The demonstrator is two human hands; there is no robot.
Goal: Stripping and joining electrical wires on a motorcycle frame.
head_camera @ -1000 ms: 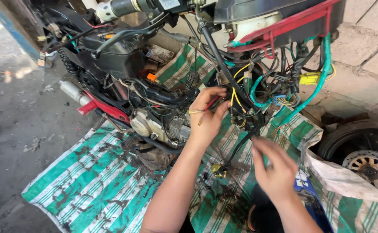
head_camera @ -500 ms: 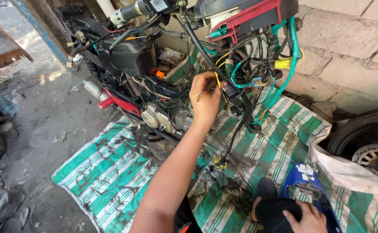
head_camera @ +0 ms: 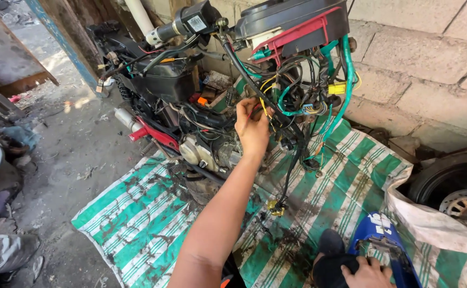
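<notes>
Wires: loose tangle of yellow, teal, red and black, hanging off the front of the bike frame above the far edge of the tarp. Laid bare with the covers off, likely so that each strand can be reached and followed by hand. Too many and too knotted to count.

Bike: one, stripped to frame and engine, standing along the far edge of the tarp close to the block wall. Engine and frame tubes open to view.

Tarp: one, green and white stripes, smeared with grease, spread under the bike, probably to catch small parts and keep them off the dirt floor.

Wheel: one, lying flat beyond the right edge of the tarp, partly under a pale sack. Set aside, out of the way.

Blue panel: one, at the near right corner of the tarp, just beside the right hand.

Left hand: raised into the tangle, thumb and fingertips pinched together on a few red and yellow strands, as if picking them out from the rest.

Right hand: low at the near edge, resting on a dark object; only partly in view, so cannot tell whether the fingers grip or merely lie there.

Yellow plug: one, high in the bundle, well apart from the pinching fingers.

Brass fitting: one, dangling at a cable end just above the tarp's middle.
</notes>
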